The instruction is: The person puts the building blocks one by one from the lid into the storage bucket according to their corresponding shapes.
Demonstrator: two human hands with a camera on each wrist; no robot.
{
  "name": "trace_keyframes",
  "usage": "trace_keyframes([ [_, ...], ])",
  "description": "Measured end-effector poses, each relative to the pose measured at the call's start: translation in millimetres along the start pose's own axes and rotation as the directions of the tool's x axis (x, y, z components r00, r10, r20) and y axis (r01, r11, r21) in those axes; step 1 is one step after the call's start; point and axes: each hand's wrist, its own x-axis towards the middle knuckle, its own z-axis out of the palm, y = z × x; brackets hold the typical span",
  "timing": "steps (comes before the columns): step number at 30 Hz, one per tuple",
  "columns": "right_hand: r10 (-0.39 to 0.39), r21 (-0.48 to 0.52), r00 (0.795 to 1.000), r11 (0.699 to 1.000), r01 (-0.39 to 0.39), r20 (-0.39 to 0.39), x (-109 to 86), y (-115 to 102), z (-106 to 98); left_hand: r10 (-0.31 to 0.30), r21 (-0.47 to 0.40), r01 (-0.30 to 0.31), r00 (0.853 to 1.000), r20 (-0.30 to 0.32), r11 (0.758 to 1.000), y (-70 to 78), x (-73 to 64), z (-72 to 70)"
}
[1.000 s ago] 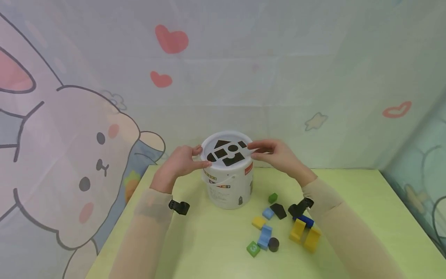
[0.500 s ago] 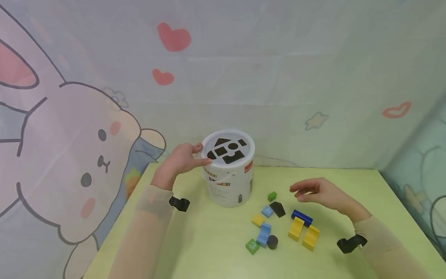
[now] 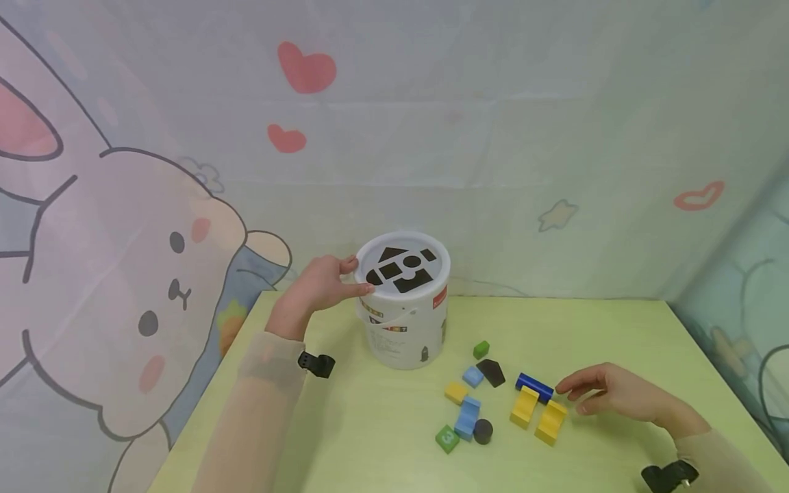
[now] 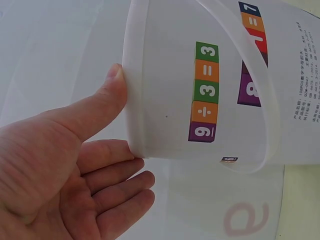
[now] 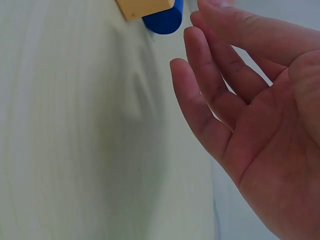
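Note:
A white bucket (image 3: pixel 403 335) stands upright on the table, its white lid (image 3: pixel 439 274) cut with dark shaped holes. My left hand (image 3: pixel 317 287) grips the left side of the lid's rim. In the left wrist view, the thumb (image 4: pixel 107 95) and index finger touch that rim while the other fingers hang loosely below. My right hand (image 3: pixel 616 392) is over the table at the right, fingers loosely bent and holding nothing. Nearest to its fingertips lies a blue cylinder block (image 3: pixel 534 387), just left of them. Two yellow curved blocks (image 3: pixel 524 407) lie in front of that cylinder.
Left of the yellow blocks lie a dark pentagonal block (image 3: pixel 491 372), a light blue curved block (image 3: pixel 468 418), a dark round block (image 3: pixel 483 431), a green numbered block (image 3: pixel 447 438) and several small blocks. A patterned cloth (image 3: pixel 493 137) hangs behind the table (image 3: pixel 357 438).
My right hand has left the lid's right side and moved right and toward me, down beside the blue cylinder block. My left hand has stayed on the rim.

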Motion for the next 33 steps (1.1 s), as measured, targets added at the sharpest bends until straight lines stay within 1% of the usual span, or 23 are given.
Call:
trace_keyframes([
  [3,-0.03,0.022,0.999,0.999,0.029,0.021,-1.8,6.4,3.6,0.001,-0.004,-0.001,1.0,-0.002,1.0,-1.9,0.0,0.8],
  [5,-0.036,0.026,0.999,0.999,0.036,0.022,-2.2,11.1,6.0,0.0,-0.008,0.0,1.0,-0.002,1.0,-1.1,0.0,1.0],
  [11,-0.007,0.04,1.0,0.999,0.006,0.022,-1.5,21.2,12.4,0.004,-0.001,-0.004,1.0,-0.005,1.0,-0.1,-0.6,1.4],
  [18,-0.037,0.047,0.999,0.998,0.035,0.021,-0.5,23.4,14.3,0.007,0.0,-0.007,1.0,-0.002,1.0,-0.4,1.0,0.5],
  [24,-0.037,0.038,0.999,0.999,0.036,0.024,1.9,24.1,16.6,0.009,-0.001,-0.009,1.0,-0.005,1.0,-1.9,-2.0,-0.5],
  [28,-0.053,0.049,0.998,0.997,0.051,0.031,1.4,26.2,15.5,0.003,-0.005,-0.003,1.0,-0.004,1.0,-0.4,-1.7,-0.4],
  [33,-0.047,0.07,0.998,0.997,0.044,0.033,0.4,26.5,15.7,0.005,-0.01,-0.006,1.0,-0.006,1.0,0.0,-1.6,-0.1],
])
